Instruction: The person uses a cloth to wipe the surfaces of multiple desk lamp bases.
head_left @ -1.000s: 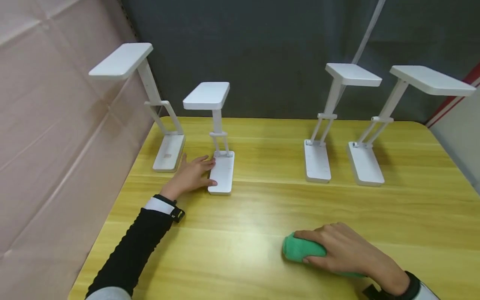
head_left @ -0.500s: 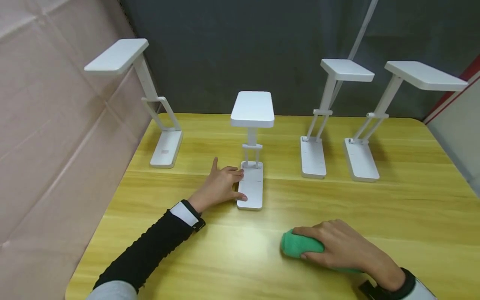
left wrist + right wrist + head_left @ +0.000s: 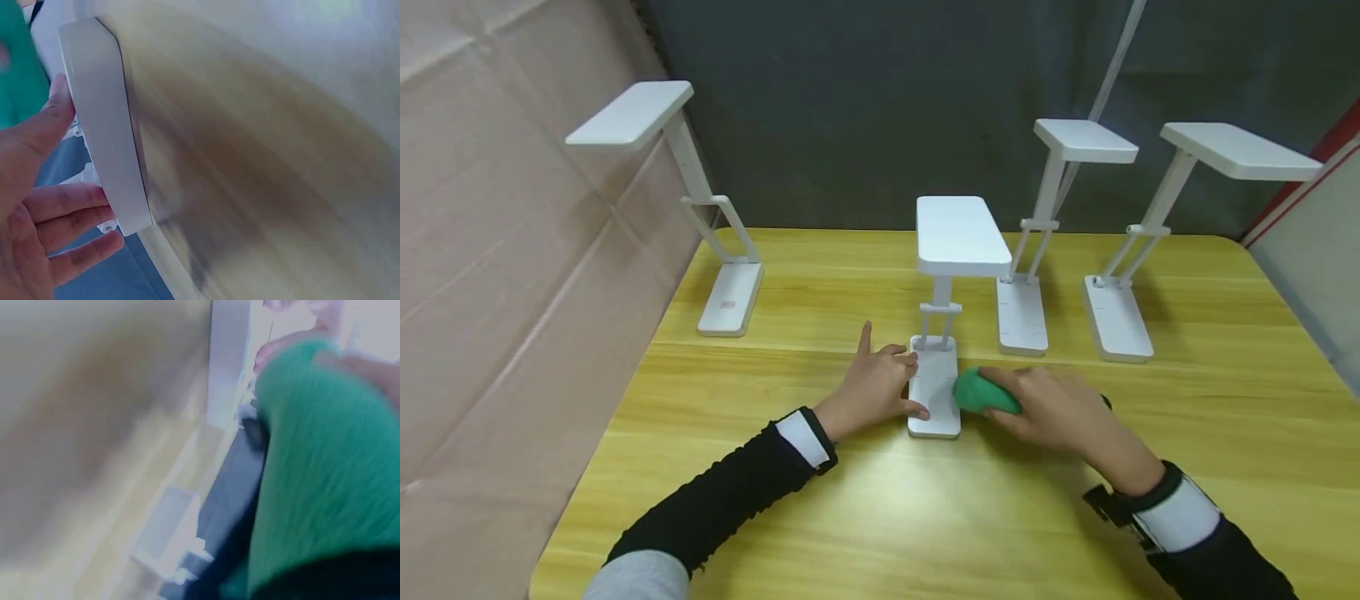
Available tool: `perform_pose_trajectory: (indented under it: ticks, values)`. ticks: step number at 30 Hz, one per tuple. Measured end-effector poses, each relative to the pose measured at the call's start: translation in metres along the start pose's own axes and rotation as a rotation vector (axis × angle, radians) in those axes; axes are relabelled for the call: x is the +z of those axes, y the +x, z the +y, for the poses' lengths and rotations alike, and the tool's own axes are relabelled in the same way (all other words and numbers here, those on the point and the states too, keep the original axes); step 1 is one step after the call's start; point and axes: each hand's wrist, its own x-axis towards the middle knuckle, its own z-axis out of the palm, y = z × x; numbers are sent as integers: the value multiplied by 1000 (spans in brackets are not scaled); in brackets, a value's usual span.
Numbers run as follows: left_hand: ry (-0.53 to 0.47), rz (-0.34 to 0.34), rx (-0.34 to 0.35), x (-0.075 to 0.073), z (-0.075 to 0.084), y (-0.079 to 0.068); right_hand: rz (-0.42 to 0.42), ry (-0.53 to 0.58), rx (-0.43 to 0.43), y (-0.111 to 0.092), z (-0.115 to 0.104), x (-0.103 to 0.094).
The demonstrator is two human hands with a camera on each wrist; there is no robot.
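In the head view my left hand lies along the left edge of a white desk lamp. Its thumb and fingertips touch the lamp base, spread apart rather than wrapped round it, as the left wrist view shows. My right hand grips a rolled green cloth whose end is at the right edge of that base; whether they touch I cannot tell. Close up, the cloth fills much of the right wrist view. The lamp stands upright, its flat head tilted over the base.
One white lamp stands at the table's back left. Two more, a nearer one and an outer one, stand at the right. A pinkish sheet borders the wooden table on the left; a dark panel rises behind.
My left hand has slid the lamp rightward and toward me, its head turning to the right. My right hand has moved forward and slightly left with the green cloth, up to the base.
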Motion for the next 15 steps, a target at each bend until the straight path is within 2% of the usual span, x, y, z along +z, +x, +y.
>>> perform_pose_trajectory:
  ticks: [4,7,10,15]
  values:
    - [14,4,-13,2,1,-1,144,-195,58,34,-2,5]
    - [-5,6,-17,2,1,-1,212,-242,79,47,-7,15]
    - [-19,22,-9,1,0,0,231,-272,69,50,-13,21]
    - [7,50,-3,2,-1,1,197,-383,-35,43,-22,23]
